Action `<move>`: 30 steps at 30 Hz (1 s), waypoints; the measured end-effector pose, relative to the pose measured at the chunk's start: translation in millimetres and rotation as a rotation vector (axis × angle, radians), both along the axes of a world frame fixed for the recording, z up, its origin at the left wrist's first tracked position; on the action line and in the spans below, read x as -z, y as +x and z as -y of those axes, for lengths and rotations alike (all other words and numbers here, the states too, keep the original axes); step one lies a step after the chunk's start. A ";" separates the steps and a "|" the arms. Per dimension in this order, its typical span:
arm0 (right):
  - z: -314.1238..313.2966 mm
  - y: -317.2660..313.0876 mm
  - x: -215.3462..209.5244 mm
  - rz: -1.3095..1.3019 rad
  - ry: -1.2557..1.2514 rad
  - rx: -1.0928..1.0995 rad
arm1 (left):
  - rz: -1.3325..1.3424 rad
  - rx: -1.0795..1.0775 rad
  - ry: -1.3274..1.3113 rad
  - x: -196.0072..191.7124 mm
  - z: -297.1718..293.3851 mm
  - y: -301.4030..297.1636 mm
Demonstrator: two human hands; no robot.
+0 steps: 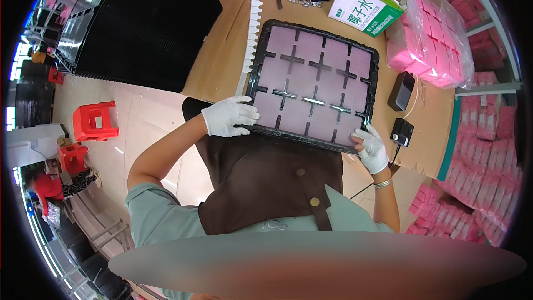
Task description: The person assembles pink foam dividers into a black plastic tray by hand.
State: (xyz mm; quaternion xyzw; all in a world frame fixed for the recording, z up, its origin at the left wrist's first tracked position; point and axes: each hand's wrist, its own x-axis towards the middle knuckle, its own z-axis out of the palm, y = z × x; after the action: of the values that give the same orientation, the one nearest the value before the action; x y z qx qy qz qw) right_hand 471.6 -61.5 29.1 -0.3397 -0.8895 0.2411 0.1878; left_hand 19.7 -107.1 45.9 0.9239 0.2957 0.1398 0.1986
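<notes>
Left hand, white-gloved, frame centre, grip clenched on near-left edge of black tray; tray lies on tabletop, pink cells filled. Right hand grasping near-right corner. Tray looks light, thin, likely flexes; best held at opposite rims, kept level

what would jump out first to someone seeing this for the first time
The black plastic tray with a grid of pale pink panels fills the middle, gripped at its near edge by the white-gloved left hand and the white-gloved right hand. To the right, a clear bag of bright pink blocks sits on the cardboard-covered table. At far left, a red plastic stool stands on the floor.
</notes>
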 end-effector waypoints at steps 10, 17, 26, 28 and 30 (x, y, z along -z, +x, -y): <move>7.8 15.8 -4.0 0.000 -0.034 -0.021 | -0.061 -0.116 -0.098 6.7 16.8 19.7; 16.5 -5.8 17.2 -0.061 -0.310 0.877 | 0.133 -1.146 -0.246 12.9 39.5 53.6; 24.2 -29.4 43.9 -0.004 0.054 0.913 | 0.030 -1.330 -0.218 36.3 28.3 67.9; 26.7 -19.2 50.6 -0.037 0.124 0.924 | 0.189 -1.327 -0.236 36.5 37.1 69.1; 29.3 -3.8 58.7 -0.167 0.185 0.899 | 0.643 -1.309 -0.320 31.6 45.7 75.5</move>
State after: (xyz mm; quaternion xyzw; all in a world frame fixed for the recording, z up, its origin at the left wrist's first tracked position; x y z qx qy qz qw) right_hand 467.8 -90.8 -29.6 -0.6527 -0.6537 0.0822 0.3741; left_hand 95.2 -152.8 14.3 0.4325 0.7292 0.4482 0.2835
